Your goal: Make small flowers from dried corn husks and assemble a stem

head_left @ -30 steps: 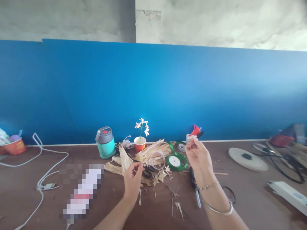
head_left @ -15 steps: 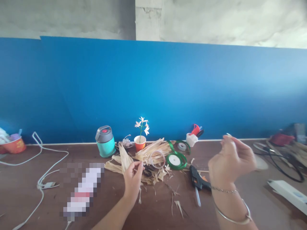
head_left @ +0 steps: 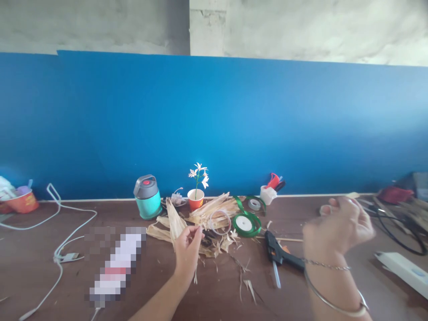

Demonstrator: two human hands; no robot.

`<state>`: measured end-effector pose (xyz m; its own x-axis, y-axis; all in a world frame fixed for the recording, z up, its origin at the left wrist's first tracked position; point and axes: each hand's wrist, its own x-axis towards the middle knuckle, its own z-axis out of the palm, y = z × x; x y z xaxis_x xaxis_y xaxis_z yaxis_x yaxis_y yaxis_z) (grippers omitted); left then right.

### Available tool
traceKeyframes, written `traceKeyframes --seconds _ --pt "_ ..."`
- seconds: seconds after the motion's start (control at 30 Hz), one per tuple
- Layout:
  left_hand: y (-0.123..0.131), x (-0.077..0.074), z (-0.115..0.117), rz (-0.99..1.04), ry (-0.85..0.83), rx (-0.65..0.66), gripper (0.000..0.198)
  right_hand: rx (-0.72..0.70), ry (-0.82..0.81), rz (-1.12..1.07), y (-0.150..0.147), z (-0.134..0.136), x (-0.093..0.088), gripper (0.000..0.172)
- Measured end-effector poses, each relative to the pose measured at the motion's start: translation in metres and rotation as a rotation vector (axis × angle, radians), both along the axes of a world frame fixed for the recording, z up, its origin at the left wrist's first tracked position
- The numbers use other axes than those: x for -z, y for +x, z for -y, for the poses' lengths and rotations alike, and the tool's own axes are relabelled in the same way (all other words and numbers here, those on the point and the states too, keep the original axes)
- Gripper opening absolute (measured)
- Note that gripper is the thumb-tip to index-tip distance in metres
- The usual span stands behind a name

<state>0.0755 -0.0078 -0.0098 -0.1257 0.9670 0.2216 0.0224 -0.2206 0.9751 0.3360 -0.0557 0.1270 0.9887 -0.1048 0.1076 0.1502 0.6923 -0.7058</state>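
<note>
My left hand (head_left: 187, 252) is closed in a pinch in front of the dried corn husks (head_left: 214, 211); anything between its fingertips is too small to make out. Raised on the right, my right hand (head_left: 339, 229) is blurred, with its fingers curled together. A small pale piece (head_left: 352, 195) shows at its fingertips, its kind unclear. Below and left of that hand lies a black glue gun (head_left: 274, 248) with a clear glue stick. Husk scraps (head_left: 249, 290) are scattered between the hands. A spool of green ribbon (head_left: 244, 224) and a pale ring (head_left: 220, 222) rest by the husks.
White flowers on a green stem (head_left: 197, 178) stand in a red paper cup (head_left: 195, 200) at the back. Left of it is a teal lidded container (head_left: 148, 203). White cables (head_left: 58, 240) cross the left side. A white box-like object (head_left: 403, 269) lies at the right.
My right hand has moved to the right and slightly down, turning at the wrist. My left hand has stayed in nearly the same pinch and place.
</note>
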Motion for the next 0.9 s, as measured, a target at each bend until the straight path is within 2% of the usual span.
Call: traceKeyframes --seconds 0.07,0.23,0.33,0.43,0.57,0.67,0.73,0.83,0.9 --pt "0.0 -0.001 0.001 -0.004 -0.001 0.004 0.029 -0.005 0.018 0.028 -0.002 -0.003 -0.001 0.014" --pt "0.0 -0.002 0.001 0.005 0.005 -0.003 0.029 -0.151 0.025 0.094 -0.011 -0.009 0.002 0.013" --pt "0.0 -0.003 0.001 0.007 0.005 -0.008 0.031 -0.314 -0.037 0.106 -0.026 -0.014 0.007 0.016" --pt "-0.001 -0.004 0.001 0.001 -0.009 -0.011 0.033 -0.534 -0.123 0.128 -0.047 -0.02 0.017 0.033" --pt "-0.001 -0.003 0.001 0.01 -0.007 0.01 0.031 -0.693 -0.239 0.184 -0.071 -0.028 0.035 0.022" --pt "-0.002 -0.001 0.0 0.008 0.002 0.017 0.029 -0.793 -0.335 0.193 -0.08 -0.033 0.043 0.02" --pt "-0.002 -0.001 0.0 0.001 -0.001 0.015 0.028 -0.793 -0.35 0.178 -0.077 -0.035 0.043 0.022" --pt "-0.002 -0.003 0.0 0.0 -0.005 0.013 0.028 -0.636 -0.41 0.204 -0.046 -0.032 0.041 0.028" --pt "-0.002 -0.003 0.0 0.006 -0.014 0.017 0.028 -0.513 -0.674 0.363 -0.009 -0.027 0.042 0.028"
